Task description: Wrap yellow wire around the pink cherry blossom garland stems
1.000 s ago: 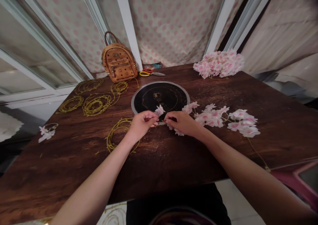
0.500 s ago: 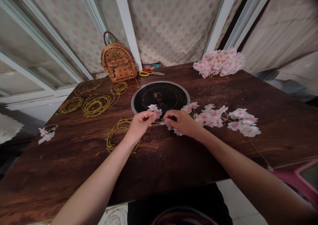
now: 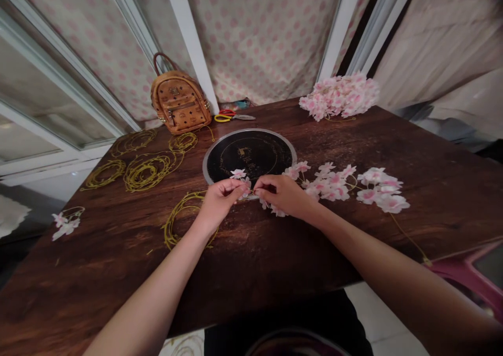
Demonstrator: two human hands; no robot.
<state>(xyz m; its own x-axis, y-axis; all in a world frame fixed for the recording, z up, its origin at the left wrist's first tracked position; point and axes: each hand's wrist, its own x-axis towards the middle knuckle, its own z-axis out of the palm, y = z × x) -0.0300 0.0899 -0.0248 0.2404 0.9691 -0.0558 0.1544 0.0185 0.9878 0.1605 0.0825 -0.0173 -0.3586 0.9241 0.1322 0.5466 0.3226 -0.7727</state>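
Note:
My left hand and my right hand meet at the near rim of a round black hob set into the wooden table. Both are closed in a pinch on a thin yellow-green wire garland with pink-white fabric blossoms. A small blossom sticks up just above my left fingertips. The flowered stretch of the garland trails to the right from my right hand. A bare loop of the same wire lies under my left wrist.
Several coils of yellow-green wire lie at the left back. A tan backpack and red-and-yellow scissors stand at the far edge. A heap of pink blossoms is at the back right, a small flowered piece at the left edge.
The blossom at my left fingertips has turned and shifted slightly left. My right hand has closed in toward my left. The view has drifted a little to the right.

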